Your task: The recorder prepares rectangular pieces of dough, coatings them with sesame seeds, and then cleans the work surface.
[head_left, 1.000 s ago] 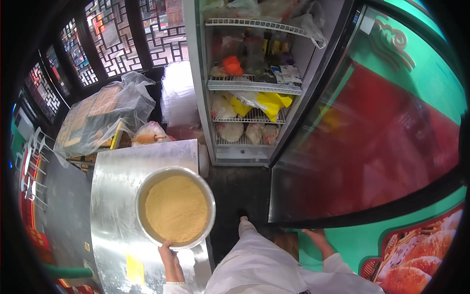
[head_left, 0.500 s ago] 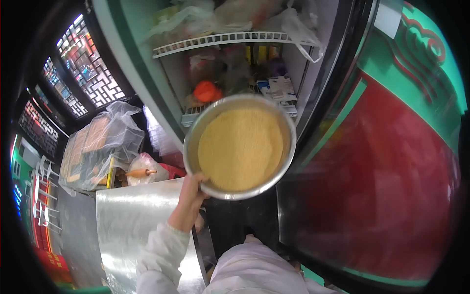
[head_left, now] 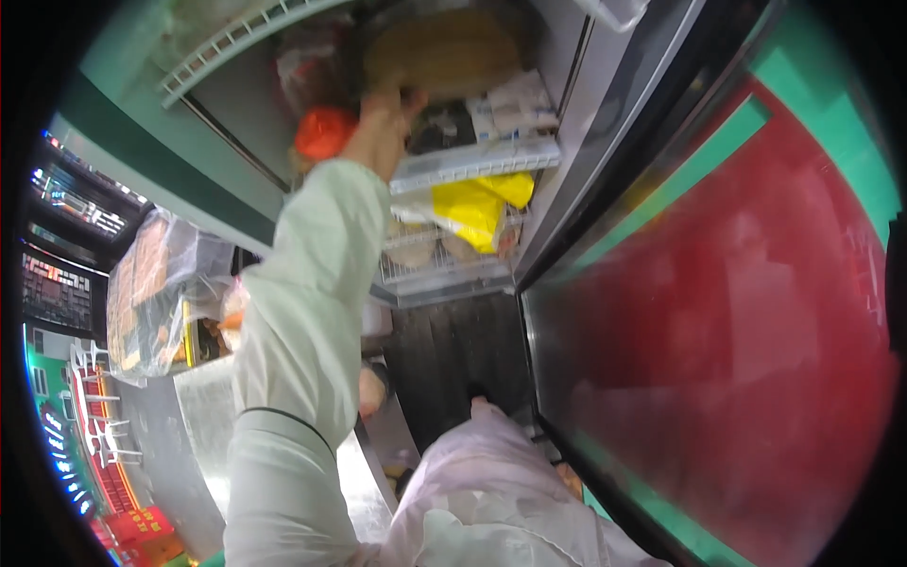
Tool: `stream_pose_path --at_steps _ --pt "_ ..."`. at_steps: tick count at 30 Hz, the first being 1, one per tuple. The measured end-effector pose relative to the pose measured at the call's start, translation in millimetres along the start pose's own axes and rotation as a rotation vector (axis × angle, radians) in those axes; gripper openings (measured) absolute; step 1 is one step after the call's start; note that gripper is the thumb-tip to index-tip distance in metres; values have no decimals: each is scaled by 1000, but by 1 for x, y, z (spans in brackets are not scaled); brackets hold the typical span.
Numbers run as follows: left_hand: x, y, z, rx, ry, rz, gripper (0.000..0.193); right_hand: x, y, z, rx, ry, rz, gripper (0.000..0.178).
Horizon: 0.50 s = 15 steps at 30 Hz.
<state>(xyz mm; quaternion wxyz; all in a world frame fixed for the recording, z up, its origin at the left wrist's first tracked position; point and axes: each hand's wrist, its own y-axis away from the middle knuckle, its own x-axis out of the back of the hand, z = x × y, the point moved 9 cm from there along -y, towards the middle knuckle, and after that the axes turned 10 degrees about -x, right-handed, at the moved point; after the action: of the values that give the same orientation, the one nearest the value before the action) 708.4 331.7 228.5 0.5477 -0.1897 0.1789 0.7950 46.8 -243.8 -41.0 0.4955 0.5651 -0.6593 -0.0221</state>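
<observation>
A wide round metal bowl (head_left: 531, 47) sits inside the open fridge, on a shelf at the top of the view. Tan, grainy-looking contents (head_left: 444, 52) fill its middle, dim and a little blurred. My left hand (head_left: 380, 132) reaches in over the shelf with its fingers closed at the bowl's near left rim. Beside that hand, on the left, is an orange-red bundle (head_left: 325, 132). White and dark packets (head_left: 510, 109) lie in front of the bowl on the right. My right hand does not show.
Below is a wire shelf with a yellow and white bag (head_left: 477, 208). The red and green fridge door (head_left: 709, 331) stands open on the right. At the left are a metal worktable (head_left: 200, 397) and a plastic-covered stack (head_left: 151, 293).
My left hand has carried the bowl forward, away from my body, into the fridge. The view has shifted, so the lower shelf and yellow bag now show.
</observation>
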Motion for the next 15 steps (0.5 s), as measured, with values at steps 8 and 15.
stream_pose_path --at_steps 8,15 --pt "25 93 23 178 -102 -417 74 50 89 89 -239 103 -55 38" --pt "284 308 -19 -121 -276 -288 25 4 2 23 -97 281 -265 36"
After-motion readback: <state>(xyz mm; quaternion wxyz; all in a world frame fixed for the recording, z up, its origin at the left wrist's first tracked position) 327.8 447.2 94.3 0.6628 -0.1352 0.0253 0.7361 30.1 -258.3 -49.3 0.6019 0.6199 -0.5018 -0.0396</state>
